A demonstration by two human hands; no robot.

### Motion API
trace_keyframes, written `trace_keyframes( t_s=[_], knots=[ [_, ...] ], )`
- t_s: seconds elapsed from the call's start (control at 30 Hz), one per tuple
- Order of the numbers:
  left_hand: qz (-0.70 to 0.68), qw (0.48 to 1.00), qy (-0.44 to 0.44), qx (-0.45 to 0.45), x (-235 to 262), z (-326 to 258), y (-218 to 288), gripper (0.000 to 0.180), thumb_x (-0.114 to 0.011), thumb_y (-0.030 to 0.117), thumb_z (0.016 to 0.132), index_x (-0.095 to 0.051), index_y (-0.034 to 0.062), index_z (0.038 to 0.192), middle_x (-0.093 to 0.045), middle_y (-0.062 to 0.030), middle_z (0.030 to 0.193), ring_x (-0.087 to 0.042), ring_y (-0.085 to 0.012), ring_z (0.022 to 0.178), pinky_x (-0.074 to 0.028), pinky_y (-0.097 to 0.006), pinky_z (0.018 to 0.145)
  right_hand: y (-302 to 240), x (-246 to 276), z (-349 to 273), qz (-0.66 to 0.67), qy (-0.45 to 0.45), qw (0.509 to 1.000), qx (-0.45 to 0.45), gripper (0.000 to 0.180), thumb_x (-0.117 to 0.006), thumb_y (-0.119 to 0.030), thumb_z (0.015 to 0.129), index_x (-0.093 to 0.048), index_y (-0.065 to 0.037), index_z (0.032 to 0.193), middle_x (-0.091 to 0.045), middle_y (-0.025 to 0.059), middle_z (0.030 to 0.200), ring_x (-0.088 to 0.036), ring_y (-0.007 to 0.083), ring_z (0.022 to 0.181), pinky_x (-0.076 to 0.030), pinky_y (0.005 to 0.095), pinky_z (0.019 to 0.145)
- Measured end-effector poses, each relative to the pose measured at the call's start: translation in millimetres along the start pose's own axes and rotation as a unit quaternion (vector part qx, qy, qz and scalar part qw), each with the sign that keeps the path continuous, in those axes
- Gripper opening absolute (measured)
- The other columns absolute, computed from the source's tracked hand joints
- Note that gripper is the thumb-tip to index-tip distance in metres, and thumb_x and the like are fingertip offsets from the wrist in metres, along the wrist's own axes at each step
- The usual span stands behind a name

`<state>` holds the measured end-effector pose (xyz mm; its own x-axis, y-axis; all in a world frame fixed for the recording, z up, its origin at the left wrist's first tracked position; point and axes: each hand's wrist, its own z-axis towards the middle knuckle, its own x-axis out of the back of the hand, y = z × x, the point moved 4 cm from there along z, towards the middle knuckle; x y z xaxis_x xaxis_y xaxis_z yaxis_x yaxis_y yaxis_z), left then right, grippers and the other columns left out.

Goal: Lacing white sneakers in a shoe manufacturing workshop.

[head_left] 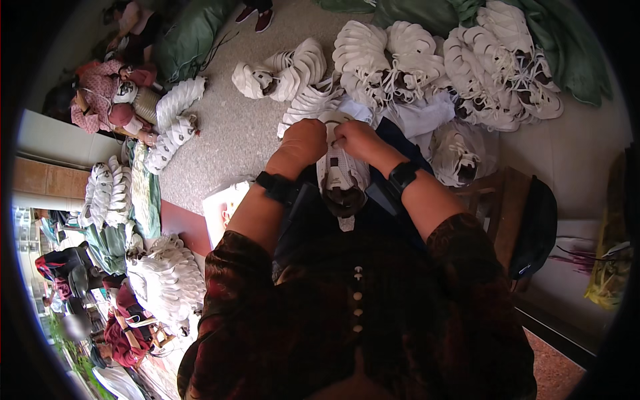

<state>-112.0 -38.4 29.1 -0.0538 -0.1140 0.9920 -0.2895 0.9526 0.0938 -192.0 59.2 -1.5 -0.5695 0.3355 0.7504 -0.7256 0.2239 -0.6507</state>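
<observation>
Hands together over my lap: left hand (303,141) and right hand (358,139) both clenched on the toe end of a white sneaker (342,175), its opening toward me. Wrists bent inward, black wristbands on both. Bundles of white sneakers (427,63) heaped on the floor (227,127) just beyond; wooden stool (503,200) at my right.

I am seated in a footwear workshop. Bundles of white shoe uppers (480,67), tied in stacks, lie across the speckled floor (227,127). More stacks (167,283) sit at my left, where other workers (100,93) sit low among them. Green sacks (190,40) lie along the edges.
</observation>
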Motion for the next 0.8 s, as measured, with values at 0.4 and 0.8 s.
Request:
trace_keyframes(
  t_s=[0.4,0.8],
  knots=[
    [-0.278,0.952,0.131,-0.013,-13,-17,1,0.006,-0.061,0.010,0.072,-0.062,0.0040,0.071,-0.062,-0.0127,0.069,-0.061,-0.0265,0.062,-0.049,-0.035,0.060,-12,6,-15,-0.073,0.032,0.997,-0.003,0.013,-0.063,-0.013,0.071,-0.057,-0.002,0.075,-0.059,0.0183,0.072,-0.059,0.0362,0.073,-0.046,0.0441,0.066],
    [-0.323,0.943,0.068,-0.036,-21,-11,-7,0.008,-0.065,0.008,0.070,-0.063,0.0031,0.076,-0.063,-0.0132,0.075,-0.062,-0.0255,0.071,-0.048,-0.032,0.067,-22,5,-14,-0.144,0.008,0.989,0.045,0.008,-0.059,-0.010,0.073,-0.060,-0.002,0.073,-0.058,0.0167,0.071,-0.059,0.0339,0.070,-0.047,0.0422,0.062]
  ],
)
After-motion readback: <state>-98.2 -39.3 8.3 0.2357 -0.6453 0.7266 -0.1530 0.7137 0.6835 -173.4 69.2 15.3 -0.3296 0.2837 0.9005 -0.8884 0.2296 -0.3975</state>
